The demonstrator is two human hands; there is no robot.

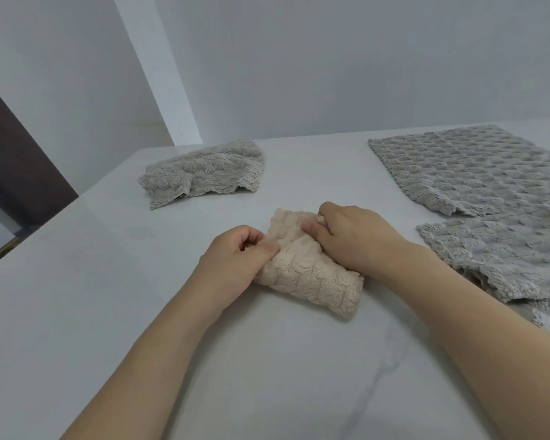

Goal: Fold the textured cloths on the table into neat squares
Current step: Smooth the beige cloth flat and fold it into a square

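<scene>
My left hand (pixel 235 255) and right hand (pixel 350 236) both pinch the beige cloth (pixel 311 274), bunched at the table's (pixel 77 312) centre, not yet square. One grey cloth (pixel 204 173) lies crumpled far left; two more (pixel 477 173) wait unfolded right.

between the hands lies a pale beige fluffy cloth (pixel 311 277) with a faint grid of stitched squares. beyond the left hand (pixel 235 258), a light grey fleecy cloth (pixel 204 174) shows a bubbly weave and scalloped edging. to the right of the right hand (pixel 359 236), blue-grey waffle-textured cloths (pixel 477 173) carry a raised checker pattern. the white desk (pixel 77 296) has faint grey marble veins.
</scene>
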